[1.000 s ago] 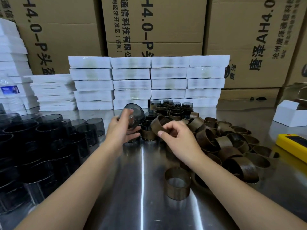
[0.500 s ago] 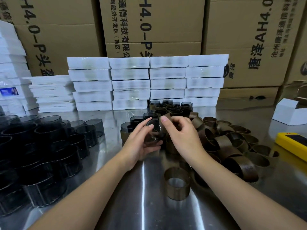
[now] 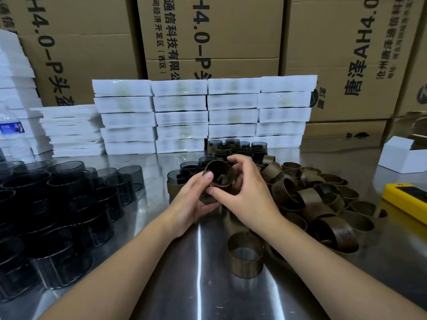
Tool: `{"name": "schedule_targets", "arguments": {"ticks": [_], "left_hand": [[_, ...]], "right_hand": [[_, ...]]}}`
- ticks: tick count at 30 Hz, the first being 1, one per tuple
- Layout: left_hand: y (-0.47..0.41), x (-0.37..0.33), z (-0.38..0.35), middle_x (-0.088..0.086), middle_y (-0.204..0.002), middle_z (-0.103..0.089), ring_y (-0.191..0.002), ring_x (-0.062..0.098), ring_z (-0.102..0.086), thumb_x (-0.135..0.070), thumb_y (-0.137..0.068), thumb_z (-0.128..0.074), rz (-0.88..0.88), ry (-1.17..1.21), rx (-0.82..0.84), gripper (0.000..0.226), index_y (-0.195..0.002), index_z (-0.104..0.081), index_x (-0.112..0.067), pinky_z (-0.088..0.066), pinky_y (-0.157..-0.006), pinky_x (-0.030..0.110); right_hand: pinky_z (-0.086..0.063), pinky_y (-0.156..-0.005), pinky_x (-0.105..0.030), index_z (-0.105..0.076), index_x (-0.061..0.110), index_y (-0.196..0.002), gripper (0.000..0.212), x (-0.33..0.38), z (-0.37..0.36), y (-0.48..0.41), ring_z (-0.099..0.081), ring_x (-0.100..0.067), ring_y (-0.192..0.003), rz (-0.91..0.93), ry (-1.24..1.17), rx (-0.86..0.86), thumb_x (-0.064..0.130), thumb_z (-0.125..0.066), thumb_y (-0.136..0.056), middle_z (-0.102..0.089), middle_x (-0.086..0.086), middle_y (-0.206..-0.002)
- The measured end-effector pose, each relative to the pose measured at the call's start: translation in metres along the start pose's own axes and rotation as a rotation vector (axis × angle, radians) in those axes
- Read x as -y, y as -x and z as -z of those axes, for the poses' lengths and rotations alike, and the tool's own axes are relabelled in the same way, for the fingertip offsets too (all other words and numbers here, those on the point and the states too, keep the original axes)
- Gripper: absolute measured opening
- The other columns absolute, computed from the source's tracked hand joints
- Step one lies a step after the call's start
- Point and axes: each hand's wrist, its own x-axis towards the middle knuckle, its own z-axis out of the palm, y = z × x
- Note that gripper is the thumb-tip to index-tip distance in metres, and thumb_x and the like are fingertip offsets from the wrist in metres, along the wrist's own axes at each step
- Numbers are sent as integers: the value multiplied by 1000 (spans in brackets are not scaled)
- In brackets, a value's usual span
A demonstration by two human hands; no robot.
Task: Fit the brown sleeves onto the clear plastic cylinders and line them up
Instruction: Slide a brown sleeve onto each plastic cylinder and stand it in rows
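Left hand point(image 3: 188, 204) fingers grasp smoky round cylinder point(image 3: 208, 197); right hand point(image 3: 250, 199) fingers pinch thin brown sleeve point(image 3: 227, 172).

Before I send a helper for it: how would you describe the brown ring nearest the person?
On the metal table, find the heap of brown rings on the right. At its near edge, beside the right forearm, one ring stands upright, open end up, closer than every tumbled neighbour.

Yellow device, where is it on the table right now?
In the head view the yellow device lies at the far right edge of the table, right of the brown sleeve pile and nearer than the white box.
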Motion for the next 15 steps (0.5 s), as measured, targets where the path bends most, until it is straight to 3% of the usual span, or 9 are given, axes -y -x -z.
{"name": "schedule_targets", "arguments": {"ticks": [4, 8, 11, 15], "left_hand": [[0, 1, -1, 7, -114, -71, -96, 16, -71, -46, -74, -67, 17, 37, -23, 55, -121, -61, -17, -56, -71, 27], [0, 0, 1, 11, -120, -68, -98, 21, -70, -39, -76, -66, 6, 77, -51, 59, -129, -55, -14, -57, -71, 28], [-1, 0, 2, 13, -120, -67, -99, 22, -70, -36, -77, -67, 0, 94, -59, 59, -129, -55, -12, -57, -70, 29], [-2, -1, 3, 14, -112, -70, -96, 22, -71, -29, -76, -68, -21, 119, -73, 54, -124, -56, -9, -57, -70, 29]], "right_hand": [[-39, -88, -19, -33, 38, -130, 71, -1, 0, -1, -47, -1, -106, -5, -8, 13, 38, -74, -72, -43, 17, -116], [-34, -92, -16, -36, 39, -130, 67, -2, -1, -1, -43, 4, -113, 8, -47, 30, 30, -72, -75, -41, 29, -112], [-39, -98, -23, -38, 39, -129, 66, -2, -1, -2, -47, -3, -117, 18, -58, 36, 28, -73, -75, -46, 23, -119], [-44, -91, -22, -38, 46, -120, 57, -1, -2, -2, -52, -1, -109, -15, -171, 34, 31, -72, -76, -49, 20, -120]]}}
